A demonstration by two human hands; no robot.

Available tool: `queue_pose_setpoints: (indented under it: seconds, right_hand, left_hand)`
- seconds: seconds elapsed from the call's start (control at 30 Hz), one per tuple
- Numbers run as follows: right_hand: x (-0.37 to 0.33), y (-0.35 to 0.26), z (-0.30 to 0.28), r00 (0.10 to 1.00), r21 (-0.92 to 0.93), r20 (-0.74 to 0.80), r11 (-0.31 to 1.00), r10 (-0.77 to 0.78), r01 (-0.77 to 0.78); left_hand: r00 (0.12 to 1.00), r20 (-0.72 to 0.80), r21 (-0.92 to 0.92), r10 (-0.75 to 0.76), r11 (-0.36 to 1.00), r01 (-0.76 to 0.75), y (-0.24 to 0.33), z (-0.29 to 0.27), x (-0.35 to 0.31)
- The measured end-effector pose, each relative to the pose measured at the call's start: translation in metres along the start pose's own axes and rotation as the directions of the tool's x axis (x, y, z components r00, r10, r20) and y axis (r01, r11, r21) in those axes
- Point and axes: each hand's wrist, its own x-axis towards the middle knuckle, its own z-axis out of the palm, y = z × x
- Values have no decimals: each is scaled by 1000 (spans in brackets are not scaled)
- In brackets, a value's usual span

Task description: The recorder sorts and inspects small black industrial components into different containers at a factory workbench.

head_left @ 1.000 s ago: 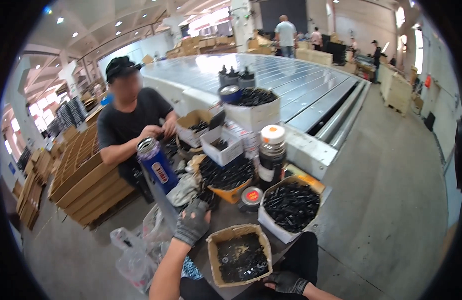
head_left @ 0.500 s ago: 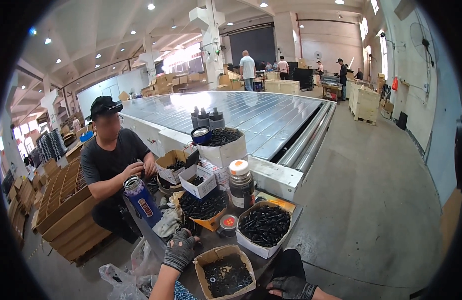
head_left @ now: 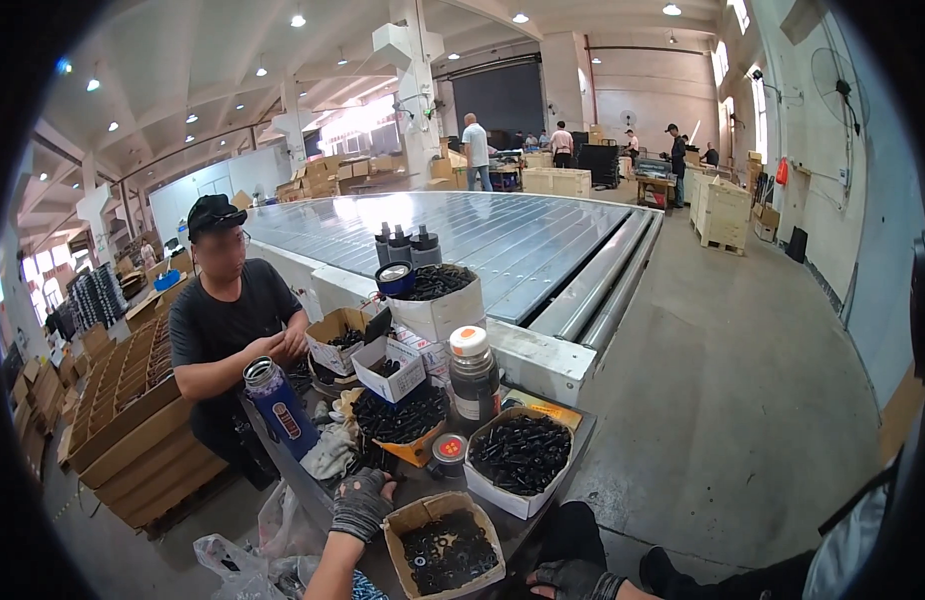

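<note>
My left hand, in a grey fingerless glove, rests on the dark tabletop beside an open cardboard box of small black rings. Its fingers are bent by some small dark parts; what they hold, if anything, is hidden. Low in the picture, my right hand, also gloved, lies over my dark-clothed leg with fingers slightly apart and nothing visible in it. Beyond the ring box stand a white box of black fittings, a small lidded round jar and an orange-edged box of black parts.
A blue bottle and a white-capped bottle stand among the boxes. A co-worker sits across at left, hands together. Behind is a large slatted metal table. Another person's shoe and leg show at lower right.
The view has shifted slightly. Someone's leg, shoe and grey clothing have come into the lower right. My left hand stays by the ring box; my right hand remains low over my leg.
</note>
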Motion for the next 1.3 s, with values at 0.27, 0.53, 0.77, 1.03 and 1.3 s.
queue_pose_setpoints:
  seconds: [0.27,0.53,0.77,1.03,1.3]
  right_hand:
    - [-4,2,7,1000,5,19,1000,-5,5]
    - [-9,-7,0,1000,-5,24,1000,13,-13]
    - [5,3,4,975,51,193,994,-106,98]
    - [18,-1,-7,980,29,187,997,-70,66]
    - [8,-8,-8,986,20,140,996,-90,88]
  left_hand:
    - [998,-60,84,-8,996,13,27,4,11]
    - [992,124,36,4,999,-8,12,-6,9]
    - [944,-319,16,82,997,-81,9,-5,-4]
    - [973,-102,79,-205,974,214,23,5,-3]
    - [970,33,192,-240,954,230,43,-11,2]
